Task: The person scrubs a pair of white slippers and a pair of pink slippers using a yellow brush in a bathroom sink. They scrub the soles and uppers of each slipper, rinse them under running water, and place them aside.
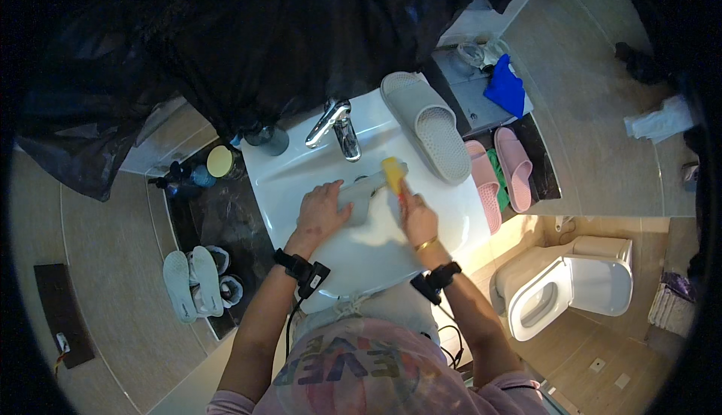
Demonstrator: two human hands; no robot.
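Observation:
Inside the white washbasin point(282, 178), a pale grey slipper point(356, 203) lies under my hands. My left hand point(324, 212) rests on its left part, fingers spread along it. A brush with yellow bristles point(393, 171) and a reddish handle is gripped in my right hand point(418, 220); its head is at the slipper's far right end, slightly blurred. Beyond my hands stands a chrome faucet point(344, 130). Another grey slipper point(431, 127) sits sole down on the basin's right rim.
Pink slippers point(514, 167) and a blue cloth point(505, 88) are on the right. A dark bottle point(271, 138) stands at the basin's back left. Pale insoles point(192, 285) lie on shoes at the left counter edge. A toilet point(558, 291) is at the lower right.

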